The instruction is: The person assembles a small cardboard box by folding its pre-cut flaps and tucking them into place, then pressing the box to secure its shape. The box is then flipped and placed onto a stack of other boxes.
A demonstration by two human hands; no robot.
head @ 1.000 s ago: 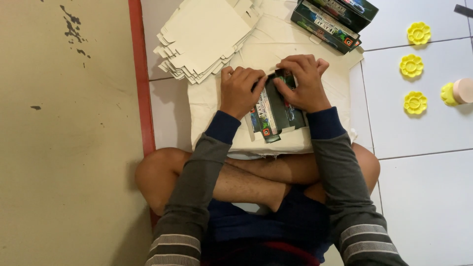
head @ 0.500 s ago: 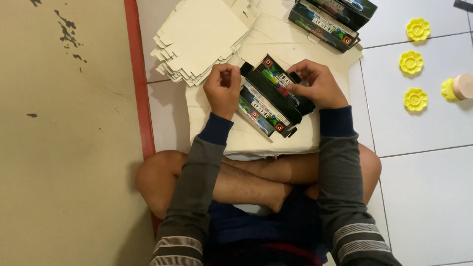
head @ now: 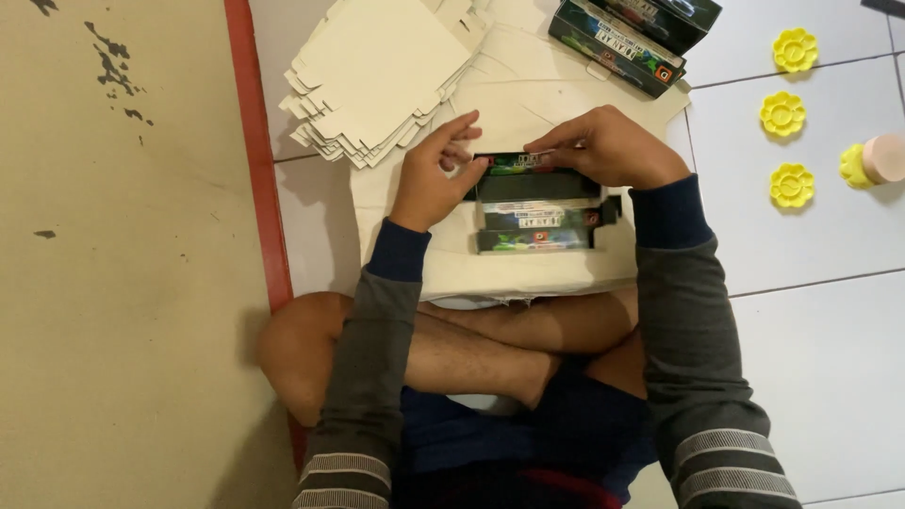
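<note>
Just below the stack of flat white die-cut carton blanks point(head: 382, 80), both hands grip a dark printed cardboard carton point(head: 533, 179): left hand point(head: 436, 174) pinching its end, right hand point(head: 608, 146) clasping the top edge; light, crushable, best held by its corners.

Our boxes and card, laid out on the floor

We sit with the small box point(head: 535, 200) on a paper sheet point(head: 528, 269) before our legs; flat card blanks point(head: 377, 75) lie behind-left, finished boxes point(head: 632, 33) behind-right, flower-shaped pieces point(head: 790, 113) farther right.
</note>
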